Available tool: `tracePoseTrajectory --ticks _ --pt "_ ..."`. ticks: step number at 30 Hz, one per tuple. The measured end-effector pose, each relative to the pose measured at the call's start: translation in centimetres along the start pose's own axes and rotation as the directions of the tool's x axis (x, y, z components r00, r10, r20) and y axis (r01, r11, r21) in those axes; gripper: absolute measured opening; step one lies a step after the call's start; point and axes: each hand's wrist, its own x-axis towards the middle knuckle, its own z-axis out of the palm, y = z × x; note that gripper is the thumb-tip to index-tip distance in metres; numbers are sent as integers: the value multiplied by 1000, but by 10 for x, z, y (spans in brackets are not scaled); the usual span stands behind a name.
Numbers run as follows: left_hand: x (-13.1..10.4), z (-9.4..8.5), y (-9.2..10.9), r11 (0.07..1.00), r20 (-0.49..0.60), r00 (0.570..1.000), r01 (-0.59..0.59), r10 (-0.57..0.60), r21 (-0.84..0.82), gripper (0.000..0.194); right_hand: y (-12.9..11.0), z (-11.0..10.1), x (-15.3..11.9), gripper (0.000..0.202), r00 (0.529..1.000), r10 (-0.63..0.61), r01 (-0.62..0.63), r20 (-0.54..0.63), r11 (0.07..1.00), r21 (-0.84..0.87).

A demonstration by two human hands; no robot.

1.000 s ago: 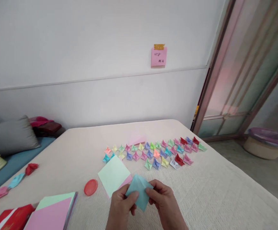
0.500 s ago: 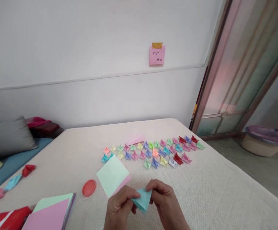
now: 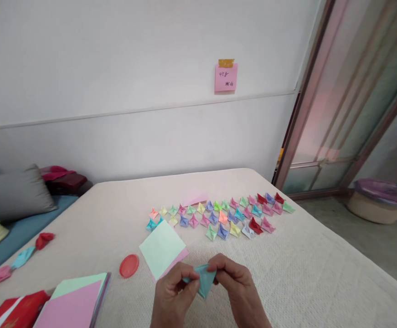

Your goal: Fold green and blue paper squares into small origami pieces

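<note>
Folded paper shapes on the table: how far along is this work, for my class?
Done, it seems: the rows of small folded shapes on the table. In hand: a blue paper, apparently partway folded, held by the left hand and right hand. Probably left: the flat green sheet and the paper stack. The final total can't be told.
</note>
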Motion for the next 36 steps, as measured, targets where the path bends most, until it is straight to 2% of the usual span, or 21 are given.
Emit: tracePoseTrajectory --ticks 4,8,13,16,19,21,28,36 --pt "1 1 -1 1000 -48 999 -11 10 -5 9 4 -2 -1 15 1000 12 -12 4 999 41" --pt "0 2 2 999 -51 997 -50 51 18 11 7 0 3 33 998 56 -54 -13 985 164" --pt "-2 3 4 994 -25 995 -98 99 36 12 7 3 5 17 994 110 -108 -1 975 193" --pt "-3 4 4 1000 -40 999 -25 25 -4 11 7 2 5 17 994 110 -107 -7 976 188" --pt "-3 3 4 992 -51 994 89 -94 -92 34 7 2 4 18 995 102 -97 -13 976 193" --pt "-2 3 4 983 -32 989 136 -141 -126 37 5 2 3 18 996 88 -83 -19 977 197" --pt "2 2 9 991 75 988 135 -134 -10 24 -5 5 0 19 996 56 -47 -69 991 128" --pt "4 2 9 984 99 981 172 -166 -46 20 -5 3 0 21 991 44 -36 -127 997 68"
